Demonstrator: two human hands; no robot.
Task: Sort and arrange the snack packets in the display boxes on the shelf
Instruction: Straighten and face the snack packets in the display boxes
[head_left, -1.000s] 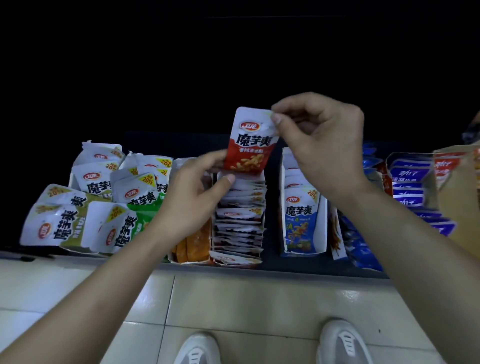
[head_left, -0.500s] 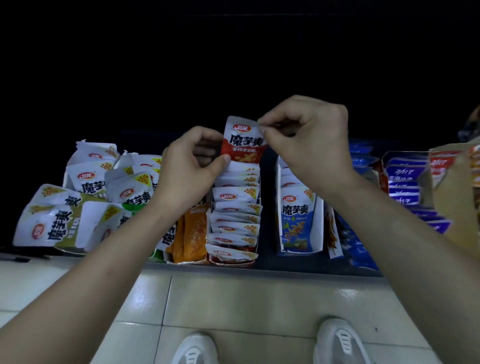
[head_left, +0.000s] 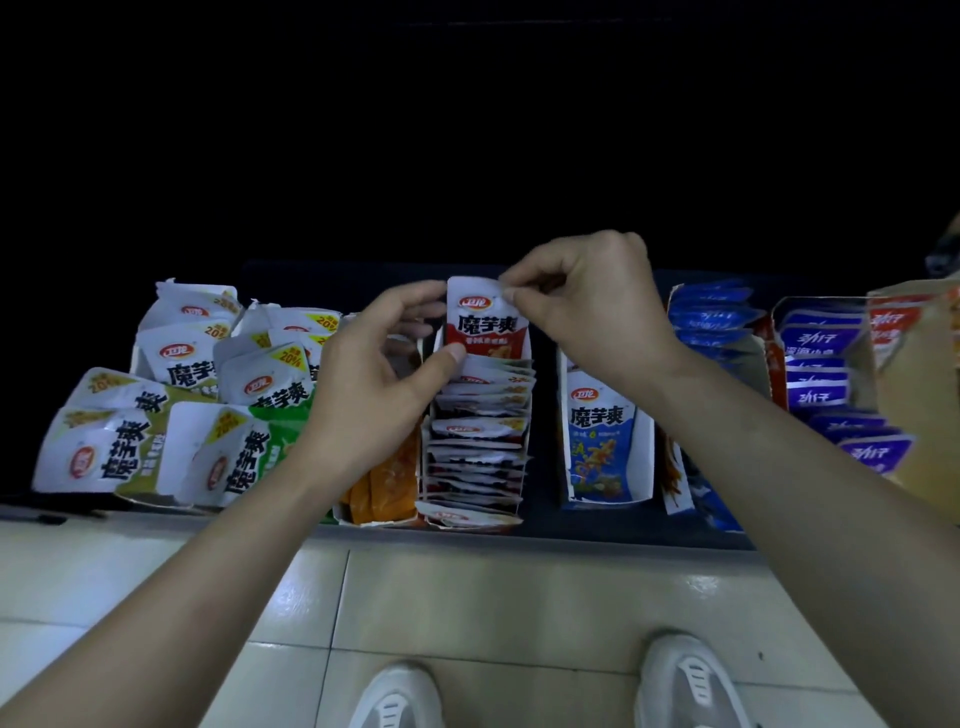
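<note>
Fingertips (head_left: 511, 295) of my right hand (head_left: 587, 306) pinch the top right corner of the red snack packet (head_left: 487, 325), upright at the far end of the row of red packets (head_left: 478, 431), my left hand (head_left: 374, 384) pinching its lower left edge, green packets (head_left: 234, 457) heaped further left.

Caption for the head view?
Red packet pinched by right hand, steadied by left hand, at the back of its display box.

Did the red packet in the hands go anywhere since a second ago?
Yes. The red packet went down: it hung above the row of packets, and now its bottom edge is tucked behind them.
</note>
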